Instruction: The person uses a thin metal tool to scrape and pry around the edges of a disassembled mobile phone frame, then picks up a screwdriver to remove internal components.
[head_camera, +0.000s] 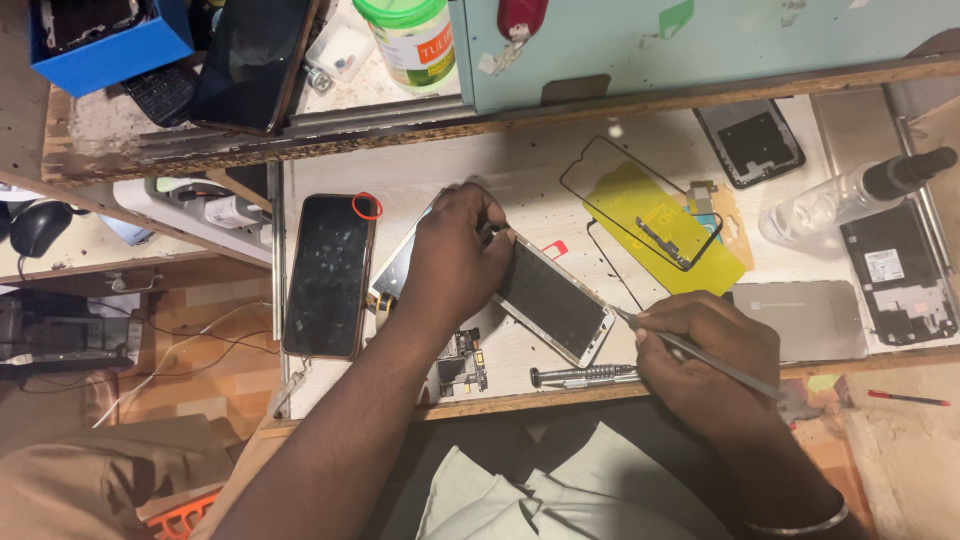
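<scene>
Landmark: phone (556, 300), lying diagonally on the desk (520, 180). Above-left of it, on a shelf, a blue box (105, 45) and a green-lidded jar (410, 40); right of it, a yellow sheet (665, 225). Left hand (455, 255) presses the phone's upper end, fingers curled over it. Right hand (705, 355), fingers closed on a metal tool (690, 350), tip at the phone's lower corner.

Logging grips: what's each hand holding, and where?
Left hand presses down the phone at its upper end. Right hand holds a thin metal tool mid-shaft, pen-style.

Dark phone screen (328, 275) left; white-green labelled jar (408, 40) on shelf.
</scene>
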